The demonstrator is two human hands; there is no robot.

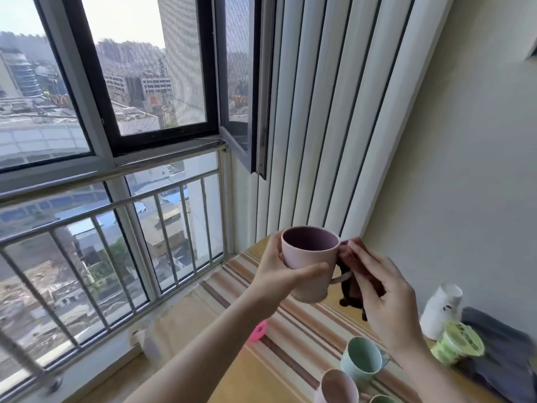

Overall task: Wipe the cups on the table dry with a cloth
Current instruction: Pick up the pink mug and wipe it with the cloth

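A tall window (pixel 125 82) with a metal railing (pixel 110 228) looks out over city buildings, and white vertical blinds (pixel 325 126) hang at the corner beside a pale wall. Below them a wooden worktop (pixel 261 373) carries a striped cloth runner (pixel 305 321). The left hand (pixel 279 271) holds a pink cup (pixel 309 266) up in the air above the worktop, its opening toward the camera, with the thumb across the near side and the fingers (pixel 274 242) curled round the far side. The right hand (pixel 386 289) pinches a dark reddish-brown cloth (pixel 353 260) against the cup's handle (pixel 341 278), fingers clamped on the fabric, part of which hangs down below. On the worktop near the bottom edge stand a light green cup (pixel 361 360) and a second pink cup (pixel 337 386), just beside each other, with the rim of a third one (pixel 382 399) barely in view. To the right lie a white upturned paper cup (pixel 441 309), a green lidded tub (pixel 456 343) and a grey folded cloth (pixel 505 353). A pink ball (pixel 258 331) shows behind the left forearm.
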